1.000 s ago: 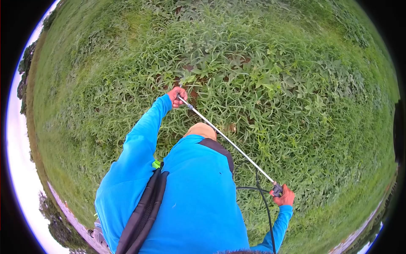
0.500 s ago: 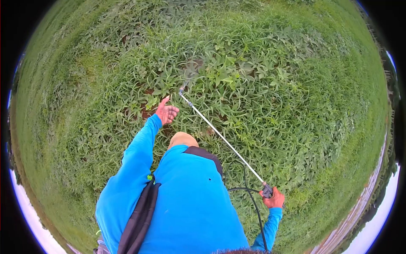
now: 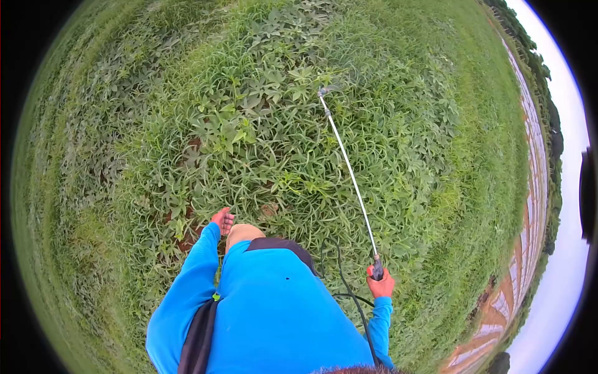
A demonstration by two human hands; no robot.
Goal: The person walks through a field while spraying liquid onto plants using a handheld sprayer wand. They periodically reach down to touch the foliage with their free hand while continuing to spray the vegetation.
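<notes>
My right hand (image 3: pixel 381 284) is wrapped round the dark handle (image 3: pixel 377 269) of a long metal spray wand (image 3: pixel 351 169). The wand points up and away over the plants, its nozzle (image 3: pixel 322 92) at the far end with a faint mist beside it. A black hose (image 3: pixel 352 293) runs from near the handle back along my body. My left hand (image 3: pixel 223 220) hangs beside my leg, above the weeds, its fingers apart and holding nothing.
Dense grass and leafy plants (image 3: pixel 274 137) cover the ground, with small patches of reddish soil. Rows of pale sheeting (image 3: pixel 523 262) on brown soil lie at the far right, before a line of trees (image 3: pixel 551 143). A black strap (image 3: pixel 199 336) crosses my left side.
My left hand has let go of the wand's far end and dropped back toward my leg. The wand has swung to the right and points farther forward. The view has turned.
</notes>
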